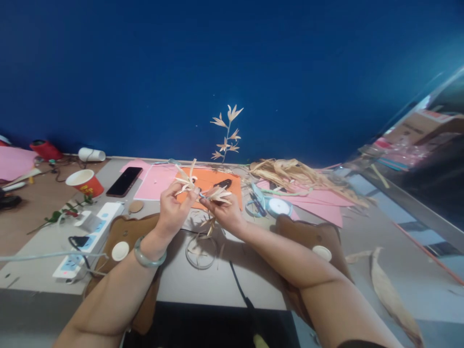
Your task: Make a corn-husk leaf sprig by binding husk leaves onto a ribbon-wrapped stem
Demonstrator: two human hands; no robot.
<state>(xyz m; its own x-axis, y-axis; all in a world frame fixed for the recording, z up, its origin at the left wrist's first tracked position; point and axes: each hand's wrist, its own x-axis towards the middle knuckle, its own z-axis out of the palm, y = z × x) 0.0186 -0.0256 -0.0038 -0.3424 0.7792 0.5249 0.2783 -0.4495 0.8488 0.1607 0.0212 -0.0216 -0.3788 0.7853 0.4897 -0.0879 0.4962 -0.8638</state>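
Note:
Both hands meet above the middle of the table. My left hand [176, 208] pinches a pale dried-husk flower [186, 180], its narrow petals spreading up past the fingertips. My right hand [226, 210] is closed on another husk flower [219, 194], close to the left fingertips. Something light blue, perhaps a wrapped stem, shows between the two hands; how it joins the flowers is hidden by my fingers. More husk petals [209, 224] hang below the right hand. Behind, a finished-looking stem with several husk flowers [228, 133] stands upright against the blue wall.
A power strip [103, 217], phone [124, 181] and red paper cup [85, 183] are on the left. To the right lie scissors [258, 205], a ribbon spool [279, 207] and a heap of dried husks [286, 171]. An orange sheet [232, 181] lies behind my hands, a ring [201, 266] in front.

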